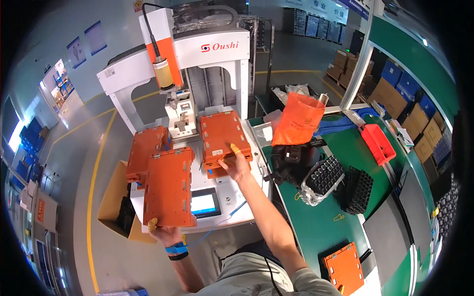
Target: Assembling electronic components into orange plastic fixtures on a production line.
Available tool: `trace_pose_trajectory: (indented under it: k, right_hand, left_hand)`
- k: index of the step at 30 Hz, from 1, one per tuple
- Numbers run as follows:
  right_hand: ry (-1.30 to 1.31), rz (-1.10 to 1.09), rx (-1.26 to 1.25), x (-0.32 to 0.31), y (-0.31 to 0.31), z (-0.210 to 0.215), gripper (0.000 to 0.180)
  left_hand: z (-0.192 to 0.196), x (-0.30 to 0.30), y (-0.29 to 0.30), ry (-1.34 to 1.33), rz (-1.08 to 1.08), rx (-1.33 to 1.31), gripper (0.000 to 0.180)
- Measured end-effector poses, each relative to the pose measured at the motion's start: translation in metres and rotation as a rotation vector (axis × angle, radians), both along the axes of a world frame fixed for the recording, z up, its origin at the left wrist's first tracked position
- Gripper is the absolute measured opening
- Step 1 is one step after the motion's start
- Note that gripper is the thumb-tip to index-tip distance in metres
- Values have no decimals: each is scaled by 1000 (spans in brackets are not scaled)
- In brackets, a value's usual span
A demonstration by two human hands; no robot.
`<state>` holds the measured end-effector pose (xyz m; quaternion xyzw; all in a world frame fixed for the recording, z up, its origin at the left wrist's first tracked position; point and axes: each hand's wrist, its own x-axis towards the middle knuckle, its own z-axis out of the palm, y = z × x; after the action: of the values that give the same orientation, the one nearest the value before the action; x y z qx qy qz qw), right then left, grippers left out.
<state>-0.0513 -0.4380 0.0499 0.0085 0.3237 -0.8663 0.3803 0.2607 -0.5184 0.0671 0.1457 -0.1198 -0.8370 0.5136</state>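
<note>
A: What do we record for the hands?

B: Our left hand (pixel 165 234) is closed on the near end of an orange panel (pixel 168 185), thumb on top, other fingers hidden beneath. The panel slants over the near left corner of the white table (pixel 247 191). Our right hand (pixel 240 169), fingers partly spread, touches the near end of an orange casing (pixel 224 130) toward that table's right edge; whether it grips, we cannot tell.

A: Containers?

B: Below the white table's left edge, we note a cardboard box (pixel 109 209) with black pieces (pixel 126 214) inside. On the green table (pixel 316 232), a clear bag (pixel 312 197) partly wraps a black tray (pixel 326 175) full of round pockets; a second black tray (pixel 359 190) lies just beside.

A: The rest?

B: Near the green table's right edge, a red bin (pixel 386 158); toward its far left corner, an upright orange bag (pixel 298 121). We cannot make out the bag's contents.
</note>
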Motion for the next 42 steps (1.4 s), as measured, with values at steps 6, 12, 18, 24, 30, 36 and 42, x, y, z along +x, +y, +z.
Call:
trace_pose_trajectory:
  k: [6, 12, 18, 24, 30, 36, 42]
  right_hand:
    - [179, -326, 390, 23, -20, -15, 23]
    - [867, -362, 977, 21, -10, -33, 31]
    - [1426, 292, 1302, 16, 63, -78, 41]
    - [1690, 403, 1522, 11, 92, -158, 32]
    - [1479, 229, 1562, -2, 91, -229, 25]
    - [646, -496, 925, 49, 203, -187, 17]
    - [187, -954, 839, 222, 281, -50, 13]
  left_hand:
    - [0, 3, -2, 42, -80, -3, 54]
    - [12, -8, 8, 64, -116, 9, 53]
    - [5, -7, 8, 94, -169, -38, 55]
    - [-7, -22, 28, 45, -338, -96, 58]
    - [11, -44, 72, 18, -470, -121, 61]
    - [3, -95, 118, 82, -898, -173, 54]
    - [38, -149, 222, -222, -1391, -183, 59]
